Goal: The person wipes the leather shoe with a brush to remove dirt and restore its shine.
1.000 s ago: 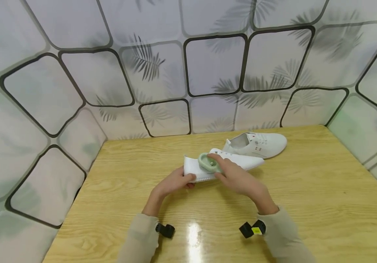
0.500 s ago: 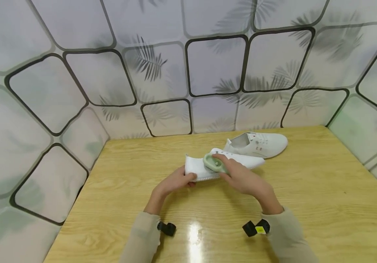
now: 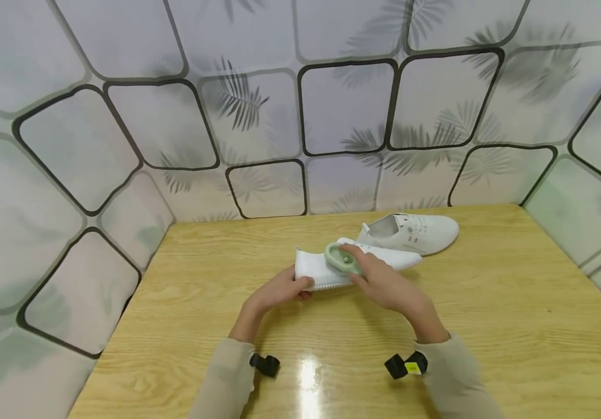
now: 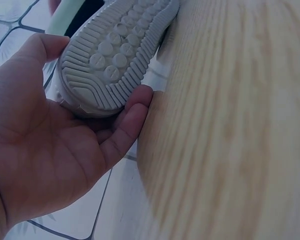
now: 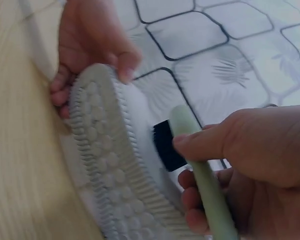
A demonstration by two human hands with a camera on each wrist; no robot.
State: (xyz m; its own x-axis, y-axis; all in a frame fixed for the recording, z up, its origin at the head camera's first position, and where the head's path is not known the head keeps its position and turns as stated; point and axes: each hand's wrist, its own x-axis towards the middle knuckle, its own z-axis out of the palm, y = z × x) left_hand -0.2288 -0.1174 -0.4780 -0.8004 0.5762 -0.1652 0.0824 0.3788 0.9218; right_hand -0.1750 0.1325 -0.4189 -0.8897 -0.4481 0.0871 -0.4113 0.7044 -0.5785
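My left hand [image 3: 278, 291] grips a white shoe [image 3: 310, 266] by its heel, thumb on the near side and fingers beneath. The shoe is tipped on its side, toe to the right; its ridged, studded sole [image 4: 117, 55] faces the left wrist camera. In my right hand [image 3: 384, 283] is a light green brush [image 3: 343, 260], held by its handle. The brush's dark bristles [image 5: 168, 145] meet the shoe's side in the right wrist view. Behind the held shoe, a second white shoe [image 3: 428, 233] rests on the table, partly overlapped by it.
The wood-grain table [image 3: 201, 250] reaches back to a patterned wall covering [image 3: 264, 139] with dark rounded outlines and leaf prints. Similar panels stand at the left and right. Each wrist wears a small black camera [image 3: 265, 365].
The brush and my right hand have shifted a little to the right along the shoe's side. My left hand keeps its grip at the heel.
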